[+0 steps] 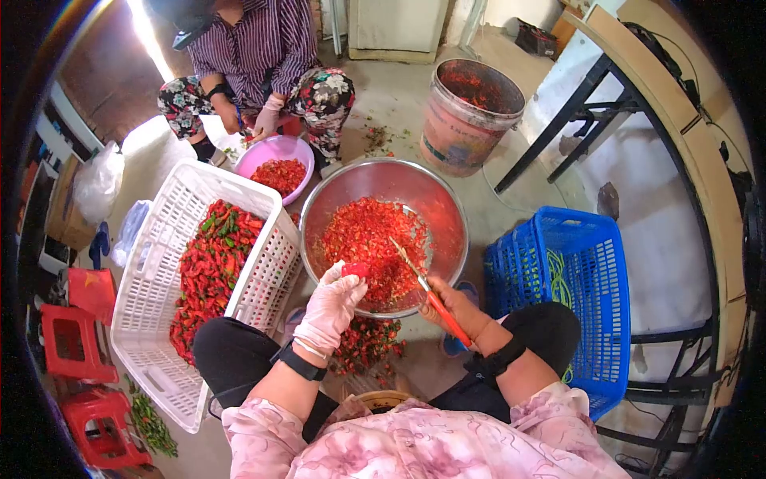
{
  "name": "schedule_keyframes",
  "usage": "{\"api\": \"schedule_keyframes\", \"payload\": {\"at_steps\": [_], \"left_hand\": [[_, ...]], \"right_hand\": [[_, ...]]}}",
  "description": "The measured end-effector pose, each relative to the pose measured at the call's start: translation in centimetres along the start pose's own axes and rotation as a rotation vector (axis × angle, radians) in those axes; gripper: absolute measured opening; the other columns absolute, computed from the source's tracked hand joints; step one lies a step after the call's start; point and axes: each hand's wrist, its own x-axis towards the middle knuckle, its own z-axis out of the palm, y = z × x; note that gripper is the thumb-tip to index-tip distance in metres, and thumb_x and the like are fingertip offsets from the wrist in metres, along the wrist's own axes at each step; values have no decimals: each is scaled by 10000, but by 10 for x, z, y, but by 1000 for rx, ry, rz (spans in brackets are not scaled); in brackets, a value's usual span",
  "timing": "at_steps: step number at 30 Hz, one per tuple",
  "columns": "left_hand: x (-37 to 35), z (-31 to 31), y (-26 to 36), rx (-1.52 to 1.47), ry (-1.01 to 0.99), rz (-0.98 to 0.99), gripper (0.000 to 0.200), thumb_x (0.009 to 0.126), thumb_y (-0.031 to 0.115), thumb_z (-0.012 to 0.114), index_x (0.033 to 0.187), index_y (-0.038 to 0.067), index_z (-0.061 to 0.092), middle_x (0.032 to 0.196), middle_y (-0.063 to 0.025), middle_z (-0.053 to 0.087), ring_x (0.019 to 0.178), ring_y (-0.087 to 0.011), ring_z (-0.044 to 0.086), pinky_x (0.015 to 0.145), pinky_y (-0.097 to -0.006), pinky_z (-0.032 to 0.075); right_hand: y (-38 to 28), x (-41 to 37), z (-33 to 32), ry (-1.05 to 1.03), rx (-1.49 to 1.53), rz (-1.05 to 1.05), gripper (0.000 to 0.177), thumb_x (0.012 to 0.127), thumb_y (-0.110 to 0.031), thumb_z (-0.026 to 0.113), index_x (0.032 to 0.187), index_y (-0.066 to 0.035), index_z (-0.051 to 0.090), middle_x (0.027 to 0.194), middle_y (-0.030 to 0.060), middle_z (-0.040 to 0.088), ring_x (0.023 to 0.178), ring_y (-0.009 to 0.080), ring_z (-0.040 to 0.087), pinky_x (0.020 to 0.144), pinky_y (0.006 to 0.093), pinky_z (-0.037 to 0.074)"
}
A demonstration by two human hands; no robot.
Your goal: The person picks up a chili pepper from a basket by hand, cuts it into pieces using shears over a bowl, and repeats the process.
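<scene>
My gloved left hand (329, 310) is closed around a red chili pepper (356, 271) above the near left part of a large steel bowl (444, 199). In my bare right hand (456, 310) is a pair of scissors (444, 311) with orange-red handles. Their blades point up and left over the bowl, a little apart from the pepper. Chopped red chili (367, 231) covers much of the bowl's bottom. Whole red chilies (369, 345) lie on the floor between my legs, partly hidden by the bowl and my left arm.
On my left stands a white crate (267, 275) of red and green chilies. A blue crate (590, 351) is on my right, with a stained bucket (455, 132) beyond the bowl. Across from me a seated person (255, 56) works beside a pink basin (302, 150) of chopped chili.
</scene>
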Motion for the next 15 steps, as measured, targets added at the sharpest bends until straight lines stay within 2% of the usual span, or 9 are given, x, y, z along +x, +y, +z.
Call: {"api": "schedule_keyframes", "payload": {"at_steps": [1, 2, 4, 6, 7, 8, 10, 13, 15], "left_hand": [[3, -6, -1, 14, -7, -23, 228, 774, -67, 521, 964, 56, 540, 887, -66, 595, 794, -184, 589, 764, -347, 510], [7, -12, -2, 28, -13, -46, 229, 779, -65, 517, 968, 62, 542, 880, -52, 600, 794, -165, 591, 741, -321, 517], [2, -1, -5, 51, -34, -34, 199, 791, -31, 535, 964, 67, 549, 860, -29, 604, 762, -139, 593, 691, -284, 519], [-1, 4, -10, 72, -3, -63, 162, 800, 3, 553, 952, 60, 554, 829, -19, 603, 700, -135, 591, 652, -268, 520], [-2, 8, -13, 119, 33, -62, 146, 800, 16, 567, 940, 52, 558, 819, -26, 601, 661, -135, 587, 613, -253, 518], [-3, 8, -16, 118, 32, -63, 146, 800, 16, 567, 940, 52, 558, 819, -26, 601, 661, -135, 587, 613, -253, 518], [-7, 8, -22, 221, -5, -65, 187, 789, 7, 581, 953, 62, 512, 838, -35, 584, 723, -145, 583, 624, -270, 511], [-7, 7, -28, 291, -5, -37, 185, 793, 19, 582, 954, 58, 501, 839, -55, 588, 700, -145, 578, 599, -263, 498], [-8, 11, -25, 326, -6, -21, 185, 794, 25, 583, 954, 56, 495, 840, -64, 590, 689, -145, 576, 586, -259, 491]], "right_hand": [[0, 9, -6, 13, 632, 356, 447, 794, -242, 623, 1114, -7, 420, 862, 77, 513, 785, 148, 501, 744, 259, 430], [10, 13, -11, 11, 627, 357, 447, 794, -242, 623, 1114, -7, 420, 862, 77, 513, 785, 148, 501, 744, 259, 430], [21, 9, -1, -131, -553, -204, 193, 916, -174, 405, 1069, -58, 428, 795, 8, 427, 710, 58, 456, 654, 200, 437], [17, 2, 7, -152, -570, -184, 290, 888, -203, 480, 1123, -51, 403, 859, 15, 446, 748, 69, 448, 684, 225, 428], [14, -1, 12, -169, -765, -230, 369, 863, -221, 526, 1156, -47, 384, 915, 25, 460, 784, 82, 448, 713, 237, 420], [11, -2, 14, -185, -959, -275, 453, 838, -239, 572, 1190, -44, 365, 971, 36, 473, 820, 95, 449, 741, 249, 413], [7, -2, 18, -161, -957, -226, 561, 788, -270, 636, 1218, -38, 359, 1032, 49, 491, 879, 105, 444, 783, 256, 395], [-3, -8, 29, -138, -914, -162, 525, 792, -294, 628, 1192, -41, 401, 960, 64, 538, 858, 112, 487, 768, 264, 413], [-9, -13, 38, -40, -809, -301, 418, 756, -236, 681, 1051, -33, 466, 760, 70, 567, 697, 114, 516, 634, 273, 442]]}}
